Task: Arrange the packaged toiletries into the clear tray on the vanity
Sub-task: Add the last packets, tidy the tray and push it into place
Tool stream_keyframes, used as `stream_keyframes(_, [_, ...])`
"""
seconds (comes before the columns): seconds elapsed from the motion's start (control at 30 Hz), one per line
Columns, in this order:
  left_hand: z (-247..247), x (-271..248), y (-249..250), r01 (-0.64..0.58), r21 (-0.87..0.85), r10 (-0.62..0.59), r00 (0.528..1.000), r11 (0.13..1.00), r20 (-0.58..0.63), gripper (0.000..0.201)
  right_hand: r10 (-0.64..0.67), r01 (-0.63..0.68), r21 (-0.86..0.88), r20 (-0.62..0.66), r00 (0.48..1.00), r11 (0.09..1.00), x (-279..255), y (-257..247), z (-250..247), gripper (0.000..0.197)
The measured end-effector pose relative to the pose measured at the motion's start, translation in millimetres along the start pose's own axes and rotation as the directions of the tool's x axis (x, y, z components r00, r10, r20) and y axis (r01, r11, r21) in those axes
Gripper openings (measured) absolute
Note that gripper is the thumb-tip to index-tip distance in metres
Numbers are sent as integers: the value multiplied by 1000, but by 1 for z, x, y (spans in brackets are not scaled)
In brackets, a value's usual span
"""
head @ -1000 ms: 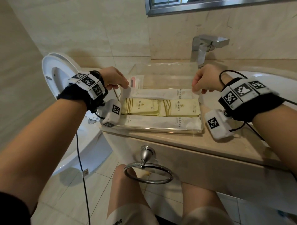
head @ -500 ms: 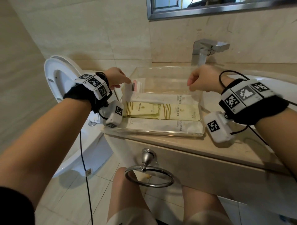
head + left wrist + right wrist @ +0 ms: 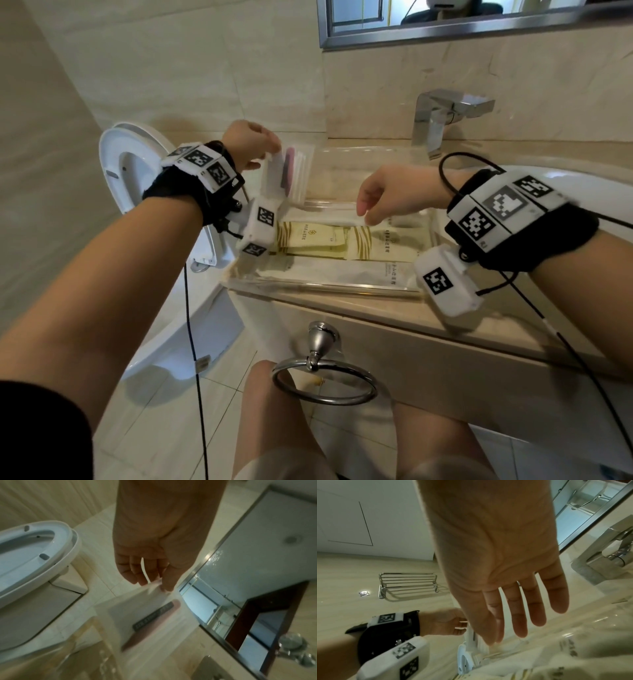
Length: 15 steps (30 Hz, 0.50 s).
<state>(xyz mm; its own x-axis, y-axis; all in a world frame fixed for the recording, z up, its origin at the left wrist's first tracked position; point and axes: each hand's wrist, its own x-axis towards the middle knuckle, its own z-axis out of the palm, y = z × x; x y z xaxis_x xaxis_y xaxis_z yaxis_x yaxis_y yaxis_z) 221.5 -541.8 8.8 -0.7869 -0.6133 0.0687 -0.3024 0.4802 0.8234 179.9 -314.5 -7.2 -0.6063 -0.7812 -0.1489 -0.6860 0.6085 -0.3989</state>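
Observation:
A clear tray sits on the vanity's left end. In it lie two cream packets side by side, a long white packet along the front, and another white packet behind them. My left hand pinches the top edge of a see-through packet with a pink strip inside. That packet hangs upright above the tray's back left corner. The left wrist view shows the same packet below my left hand. My right hand hovers over the tray's middle with straight fingers, holding nothing.
A chrome faucet stands behind the tray, with a white basin to the right. An open toilet is left of the vanity. A towel ring hangs from the vanity front above my knees. A mirror is on the wall.
My left hand has lifted the pink-strip packet up from the tray's back left corner. My right hand has moved left from the tray's right end to over its middle.

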Motion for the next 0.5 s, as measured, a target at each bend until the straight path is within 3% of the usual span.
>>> stream_keyframes(0.23, [-24,-7,1,-27,-271,20,999,962,-30,23,-13,14,-11,55,998,1000,6,-18,-4,22])
stream_keyframes(0.33, [-30,-11,-8,14,-260,-28,998,965,-49,21,-48,53,-61,85,995,997,8,-32,-2,32])
stream_keyframes(0.5, [-29,-21,-29,114,-165,-94,988,980,120,21,-48,106,-228,247,968,968,9,-51,7,49])
